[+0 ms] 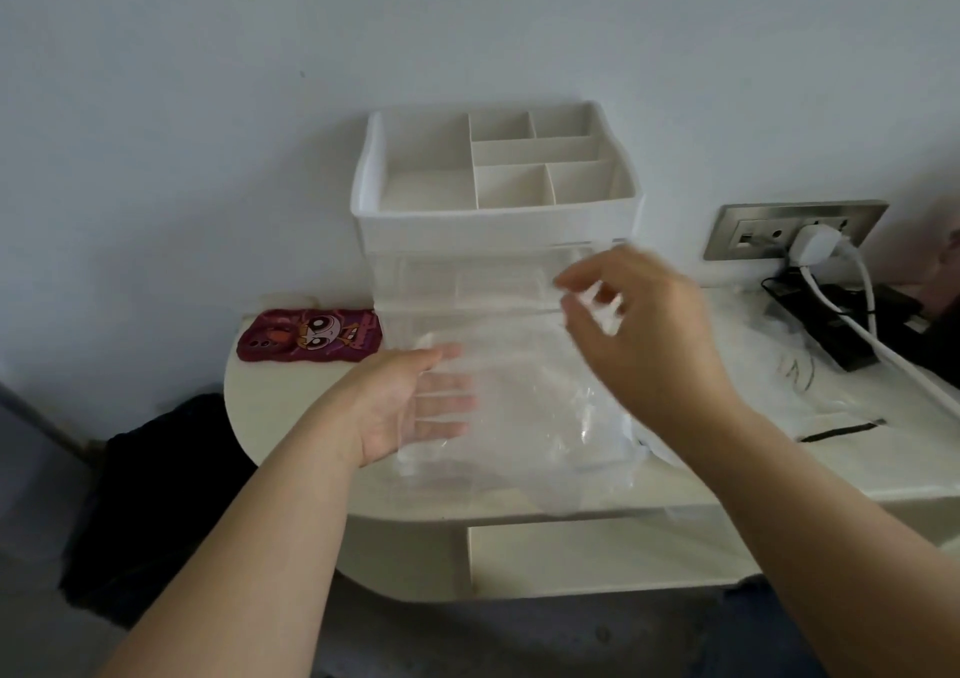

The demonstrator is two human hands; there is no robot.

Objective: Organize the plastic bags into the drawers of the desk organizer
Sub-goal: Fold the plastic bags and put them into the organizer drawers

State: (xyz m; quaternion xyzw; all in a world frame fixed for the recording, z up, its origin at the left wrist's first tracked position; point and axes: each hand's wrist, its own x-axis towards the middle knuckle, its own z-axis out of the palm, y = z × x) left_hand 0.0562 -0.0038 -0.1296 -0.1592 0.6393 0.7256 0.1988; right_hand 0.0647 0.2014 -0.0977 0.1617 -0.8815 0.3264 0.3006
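Observation:
A white desk organizer [493, 220] stands against the wall, with open compartments on top and clear drawers below. One clear drawer [498, 417] is pulled out toward me. A clear plastic bag [566, 428] lies over the drawer. My left hand [410, 407] is flat, with straight fingers under the bag's left side. My right hand [639, 324] is above the bag's right part and pinches a fold of clear plastic between thumb and fingers. More clear plastic bags [789, 381] lie on the table to the right.
A red cartoon phone case [309, 334] lies left of the organizer. A wall socket [795, 230] with a white plug and cable [883, 350] and a black adapter [831, 324] are at the right. The cream table's [291, 433] rounded edge is near me.

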